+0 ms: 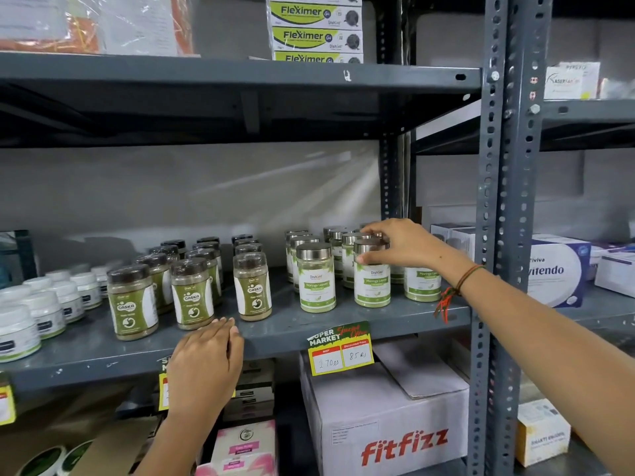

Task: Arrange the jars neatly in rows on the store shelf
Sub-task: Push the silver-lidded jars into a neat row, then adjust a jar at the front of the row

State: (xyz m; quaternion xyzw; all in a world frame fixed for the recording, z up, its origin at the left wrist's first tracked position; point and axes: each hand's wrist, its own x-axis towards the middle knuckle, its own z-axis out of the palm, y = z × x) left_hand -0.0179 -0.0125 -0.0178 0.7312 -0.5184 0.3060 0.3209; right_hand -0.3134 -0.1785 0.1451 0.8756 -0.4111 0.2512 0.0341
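On the grey metal shelf (288, 333) stand several silver-lidded moringa jars (316, 278) with white and green labels, set in rows at the right. My right hand (398, 243) grips the lid of the front jar of the middle row (372, 280), which stands upright on the shelf. Left of them are rows of dark-lidded Gaska jars (252, 286) with olive labels. My left hand (206, 362) rests flat on the shelf's front edge, fingers together, holding nothing. Behind my right hand, part of the rightmost row of jars (422, 283) is hidden.
Small white tubs (44, 309) fill the shelf's left end. A price tag (340, 348) hangs from the front lip. Below sits a Fitfizz carton (388, 420). A perforated upright (500, 235) bounds the right side, and Fleximer boxes (316, 29) are stacked above.
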